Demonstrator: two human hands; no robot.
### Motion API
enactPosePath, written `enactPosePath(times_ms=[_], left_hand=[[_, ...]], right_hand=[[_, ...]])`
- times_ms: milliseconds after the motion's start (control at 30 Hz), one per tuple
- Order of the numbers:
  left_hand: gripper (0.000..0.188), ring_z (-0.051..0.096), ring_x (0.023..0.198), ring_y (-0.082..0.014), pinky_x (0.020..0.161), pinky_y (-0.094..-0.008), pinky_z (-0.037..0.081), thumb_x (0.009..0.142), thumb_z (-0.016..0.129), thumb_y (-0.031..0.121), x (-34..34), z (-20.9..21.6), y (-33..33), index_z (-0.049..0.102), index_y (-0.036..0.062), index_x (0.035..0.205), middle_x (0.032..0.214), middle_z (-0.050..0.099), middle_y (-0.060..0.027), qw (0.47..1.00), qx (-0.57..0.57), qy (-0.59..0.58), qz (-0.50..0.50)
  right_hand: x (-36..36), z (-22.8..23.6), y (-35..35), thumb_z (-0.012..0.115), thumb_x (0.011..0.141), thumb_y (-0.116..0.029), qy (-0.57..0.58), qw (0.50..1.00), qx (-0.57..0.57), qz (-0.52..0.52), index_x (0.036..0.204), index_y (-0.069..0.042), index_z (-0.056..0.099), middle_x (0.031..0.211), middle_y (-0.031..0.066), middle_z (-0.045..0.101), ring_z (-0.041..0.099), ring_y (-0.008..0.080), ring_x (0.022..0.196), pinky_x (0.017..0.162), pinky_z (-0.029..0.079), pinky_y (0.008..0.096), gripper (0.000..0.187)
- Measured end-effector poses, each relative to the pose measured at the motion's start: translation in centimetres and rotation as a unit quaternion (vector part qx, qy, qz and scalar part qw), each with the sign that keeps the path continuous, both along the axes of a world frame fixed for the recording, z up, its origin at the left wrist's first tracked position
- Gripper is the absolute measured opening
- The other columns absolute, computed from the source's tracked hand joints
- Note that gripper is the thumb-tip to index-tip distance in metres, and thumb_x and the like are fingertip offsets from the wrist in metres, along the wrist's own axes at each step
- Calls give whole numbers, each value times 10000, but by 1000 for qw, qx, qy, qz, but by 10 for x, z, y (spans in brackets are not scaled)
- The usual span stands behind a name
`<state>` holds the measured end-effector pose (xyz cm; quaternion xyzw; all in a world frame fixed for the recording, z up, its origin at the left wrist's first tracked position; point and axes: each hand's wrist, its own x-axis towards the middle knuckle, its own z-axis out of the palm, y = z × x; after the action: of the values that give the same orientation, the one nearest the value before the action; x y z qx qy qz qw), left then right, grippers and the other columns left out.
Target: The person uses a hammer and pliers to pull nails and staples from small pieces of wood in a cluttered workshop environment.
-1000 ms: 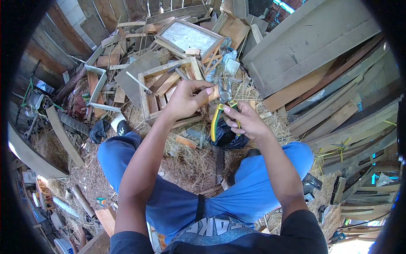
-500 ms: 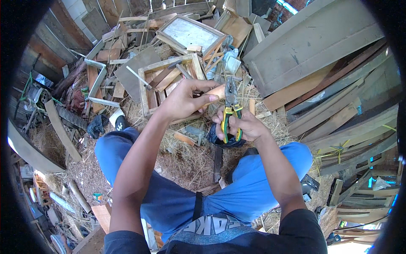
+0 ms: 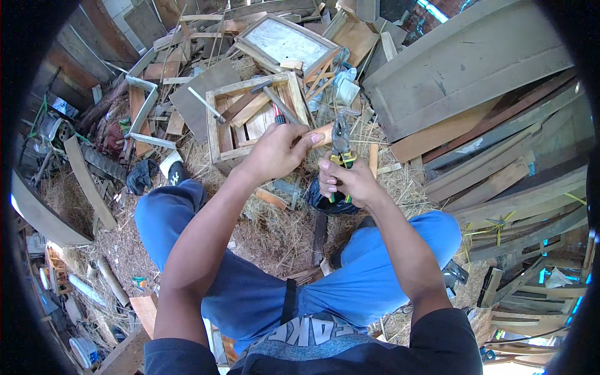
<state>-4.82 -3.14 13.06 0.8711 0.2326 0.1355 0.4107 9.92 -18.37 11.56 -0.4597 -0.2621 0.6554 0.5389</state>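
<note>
My left hand (image 3: pixel 279 150) is closed around a short piece of light wood (image 3: pixel 324 132), whose end sticks out past the thumb. My right hand (image 3: pixel 350 177) grips combination pliers (image 3: pixel 340 139) with yellow and green handles, their jaws pointing away from me. The jaws lie against the end of the wood; whether they bite on anything there is too small to tell. Just beyond my hands stands a wooden crate (image 3: pixel 220 134) with wood strips inside. A tool with a red and black handle (image 3: pixel 279 115) shows beside my left hand, partly hidden by it.
A framed panel (image 3: pixel 284 42) lies behind the crate. To the right lean a large grey board (image 3: pixel 465 69) and several stacked planks (image 3: pixel 494 165). A black plastic bag (image 3: pixel 331 201) sits below my right hand. Straw and wood scraps cover the ground.
My right hand has closed further around the pliers, bringing their spread handles together. My left hand has shifted slightly, and the red and black handle now shows beyond it.
</note>
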Motion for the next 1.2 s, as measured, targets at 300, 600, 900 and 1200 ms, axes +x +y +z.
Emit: enactPosePath(times_ms=[300, 600, 900, 1200], left_hand=[[375, 665, 745, -441, 684, -490, 511, 978, 613, 327, 2, -4, -5, 707, -19, 869, 709, 635, -253, 998, 18, 2, 61], [342, 681, 813, -445, 735, -501, 515, 993, 597, 296, -5, -3, 0, 724, -15, 931, 796, 669, -271, 994, 43, 44, 88], [412, 681, 722, -429, 746, -505, 523, 1021, 555, 332, -41, -37, 34, 719, -33, 925, 745, 656, -283, 962, -41, 189, 191], [543, 670, 657, -351, 673, -456, 502, 992, 579, 473, -99, -61, 62, 704, -52, 927, 667, 637, -230, 952, -40, 150, 262]], right_hand=[[-8, -12, 13, 694, 970, -126, -188, 979, -9, -76, 793, -46, 539, 592, 17, 536, 515, 120, 489, 463, 436, 297, 248], [-12, -20, 26, 683, 965, -122, -261, 962, -15, -79, 738, -34, 554, 584, 22, 552, 517, 111, 479, 458, 435, 295, 275], [-12, -51, 48, 747, 915, -186, -437, 896, -18, -80, 957, 65, 690, 762, 132, 705, 663, 205, 685, 680, 528, 365, 262], [-18, -64, 95, 752, 909, -251, -514, 857, -30, -24, 1076, 81, 693, 882, 226, 734, 731, 307, 775, 721, 564, 396, 376]])
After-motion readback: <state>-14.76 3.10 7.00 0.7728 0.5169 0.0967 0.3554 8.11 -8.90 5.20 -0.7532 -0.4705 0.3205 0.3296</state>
